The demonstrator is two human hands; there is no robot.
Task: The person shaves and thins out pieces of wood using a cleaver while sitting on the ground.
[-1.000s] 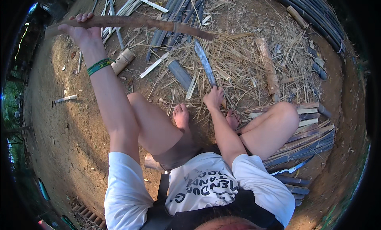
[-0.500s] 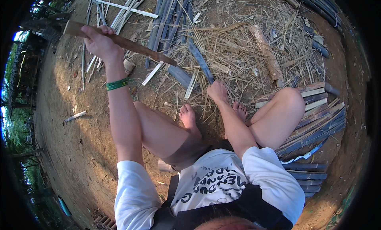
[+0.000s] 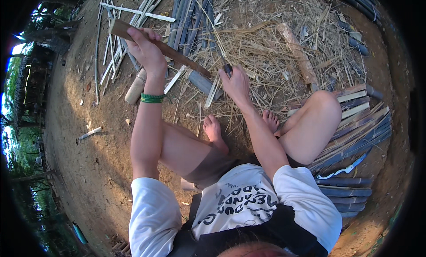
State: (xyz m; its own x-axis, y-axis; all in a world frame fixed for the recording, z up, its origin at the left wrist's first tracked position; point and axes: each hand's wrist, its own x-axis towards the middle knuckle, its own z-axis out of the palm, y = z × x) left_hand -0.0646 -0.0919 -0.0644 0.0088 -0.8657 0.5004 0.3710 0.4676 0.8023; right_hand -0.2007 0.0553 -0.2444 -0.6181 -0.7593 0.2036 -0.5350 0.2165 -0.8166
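My left hand (image 3: 148, 50) is closed round the upper end of a flat brown bamboo strip (image 3: 184, 59), which slants down to the right. In my right hand (image 3: 236, 85) is the dark handle of a long knife (image 3: 218, 45). Its blade points up and away and shows nearly edge-on as a thin line. The strip's lower end comes close to the knife's handle; whether they touch, I cannot tell. Beneath that end lies a short grey bamboo piece (image 3: 203, 83) on the ground, beside pale split pieces.
Shavings (image 3: 248, 48) cover the ground ahead, with a peeled log (image 3: 298, 53) among them. Dark bamboo strips (image 3: 188, 17) and pale slats (image 3: 137, 13) lie far left of these. Bamboo strips (image 3: 361, 130) are stacked by my right knee, with a white-and-blue curved object (image 3: 344, 170). A cut bamboo tube (image 3: 136, 87) lies left.
My left hand has moved right with the bamboo strip. My right hand has risen slightly and turned the knife, so its broad blade face now shows as a thin edge.
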